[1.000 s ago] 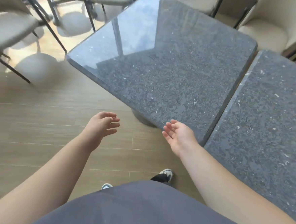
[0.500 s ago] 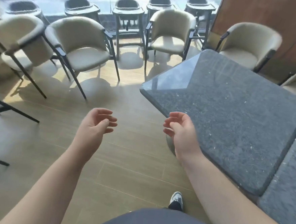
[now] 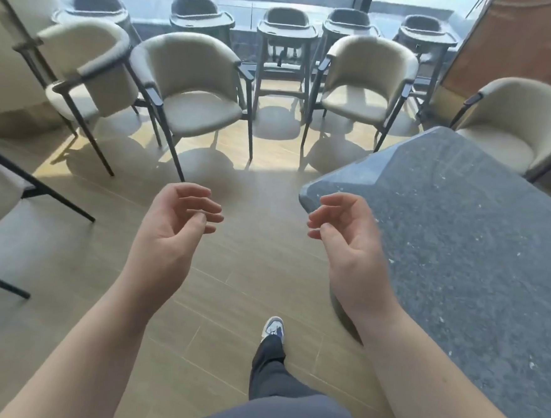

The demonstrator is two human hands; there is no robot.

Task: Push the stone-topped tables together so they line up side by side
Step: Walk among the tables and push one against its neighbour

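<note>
Left hand (image 3: 171, 231) and right hand (image 3: 346, 243) loosely curled, empty, apart over the floor (image 3: 229, 287), right hand beside the stone table's (image 3: 460, 254) near corner

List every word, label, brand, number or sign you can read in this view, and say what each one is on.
None: no readable text shows anywhere.
Stone-topped table: only pale flecks, no lettering.
Cream armchairs and grey high chairs: no label or tag visible.
Sneaker: too small and blurred to tell any brand.
</note>
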